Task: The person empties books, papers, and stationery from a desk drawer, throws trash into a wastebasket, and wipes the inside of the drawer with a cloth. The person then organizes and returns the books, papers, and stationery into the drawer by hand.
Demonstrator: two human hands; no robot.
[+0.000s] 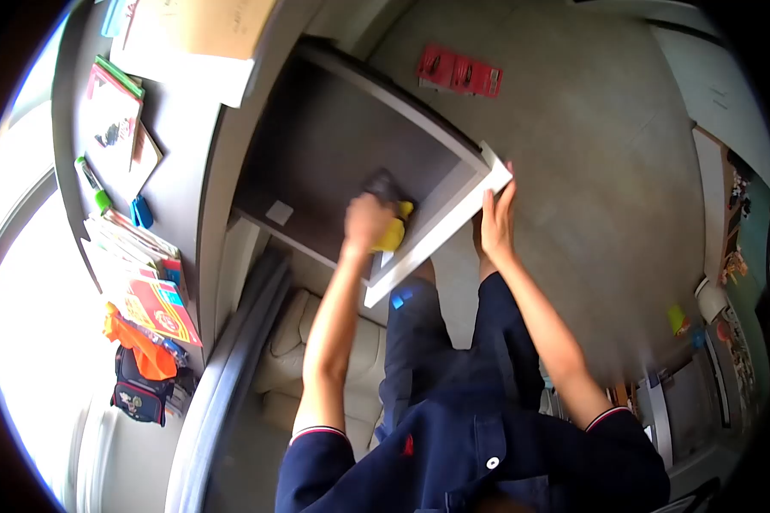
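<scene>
Head view, left hand (pixel 368 221): curled, with bent fingers gripping a bright yellow, soft-looking cloth (pixel 390 237).
Yellow cloth: blurry, inside the dark-grey, white-fronted drawer (pixel 325 137).
Drawer: probably being wiped; next rub calls for steady holding.
Right hand (pixel 498 227): against the white front, with fingers nearly straight.

Drawer (pixel 334 137) open, dark inside, white-fronted; yellow item (pixel 391 237) inside, near front, partly hidden.

No text is legible; the red packets' (pixel 460 72) print blurs.
</scene>
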